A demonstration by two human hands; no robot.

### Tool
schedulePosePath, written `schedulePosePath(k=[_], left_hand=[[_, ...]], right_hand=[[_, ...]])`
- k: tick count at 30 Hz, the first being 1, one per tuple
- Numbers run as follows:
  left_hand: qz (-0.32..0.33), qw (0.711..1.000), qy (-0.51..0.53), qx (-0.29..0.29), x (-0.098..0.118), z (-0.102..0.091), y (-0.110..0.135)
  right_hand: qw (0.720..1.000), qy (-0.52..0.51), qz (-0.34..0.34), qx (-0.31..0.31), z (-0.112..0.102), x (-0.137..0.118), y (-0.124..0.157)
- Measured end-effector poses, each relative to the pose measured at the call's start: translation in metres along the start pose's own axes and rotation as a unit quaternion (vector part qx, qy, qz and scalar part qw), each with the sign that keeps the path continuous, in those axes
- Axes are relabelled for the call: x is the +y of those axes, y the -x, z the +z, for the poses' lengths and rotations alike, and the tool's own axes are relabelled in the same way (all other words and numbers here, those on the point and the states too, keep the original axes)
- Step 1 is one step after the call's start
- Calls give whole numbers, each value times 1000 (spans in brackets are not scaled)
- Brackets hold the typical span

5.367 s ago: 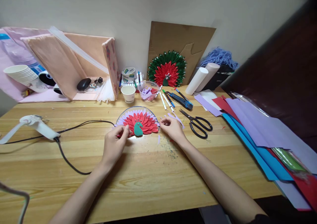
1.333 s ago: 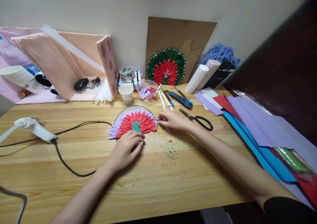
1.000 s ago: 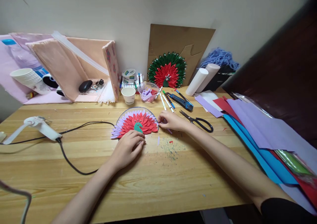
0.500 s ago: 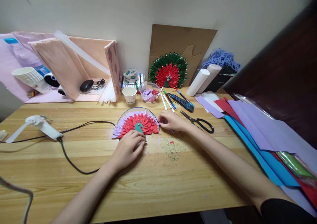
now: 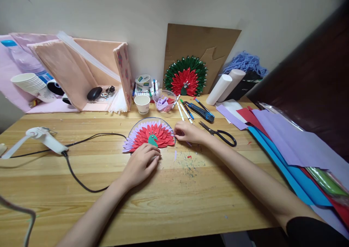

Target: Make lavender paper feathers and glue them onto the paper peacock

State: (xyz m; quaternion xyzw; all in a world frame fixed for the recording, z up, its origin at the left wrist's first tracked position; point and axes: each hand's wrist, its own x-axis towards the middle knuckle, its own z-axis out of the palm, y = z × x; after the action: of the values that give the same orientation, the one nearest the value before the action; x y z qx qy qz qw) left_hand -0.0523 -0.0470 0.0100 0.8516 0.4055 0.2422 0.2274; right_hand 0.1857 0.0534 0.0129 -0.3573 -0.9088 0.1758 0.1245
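On the desk lies a half-round paper peacock [image 5: 148, 132] with a green body, layered red petals and an outer row of purple ones on a backing with a drawn dark outline. My left hand [image 5: 141, 161] presses on its lower edge, fingers curled and close together, covering the bottom of the green body. At the right edge, my right hand [image 5: 188, 132] pinches thumb and forefinger at the purple petals; what sits between the fingertips is mostly hidden. A loose purple paper strip [image 5: 175, 155] and a red scrap [image 5: 189, 156] lie below my right hand.
Black-handled scissors [image 5: 225, 137], a utility knife [image 5: 200, 112] and pens lie beyond my right arm. Left is a white glue gun [image 5: 47, 139] with a black cord. Behind stand a paper cup [image 5: 142, 105], a scrap bowl [image 5: 164, 105] and a finished peacock [image 5: 185, 79]. Coloured sheets [image 5: 289, 138] lie right.
Both hands stay almost in the same place on the paper peacock. The camera view has shifted very slightly.
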Motion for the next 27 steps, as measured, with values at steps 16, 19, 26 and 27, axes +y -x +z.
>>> schedulePosePath(k=[16,19,26,27], left_hand=[[1,1000,-7,-5,0,0,1],[-4,1000,-6,2,-2,1,1],[-83,990,59,100,-6,4,3],[-93,986,80,113,-5,4,3]], right_hand=[[991,-57,81,-95,-7,4,-8],[997,38,59,-37,-14,0,-3],[983,111,-50,139,-29,-43,18],[982,98,-71,147,-27,-50,17]])
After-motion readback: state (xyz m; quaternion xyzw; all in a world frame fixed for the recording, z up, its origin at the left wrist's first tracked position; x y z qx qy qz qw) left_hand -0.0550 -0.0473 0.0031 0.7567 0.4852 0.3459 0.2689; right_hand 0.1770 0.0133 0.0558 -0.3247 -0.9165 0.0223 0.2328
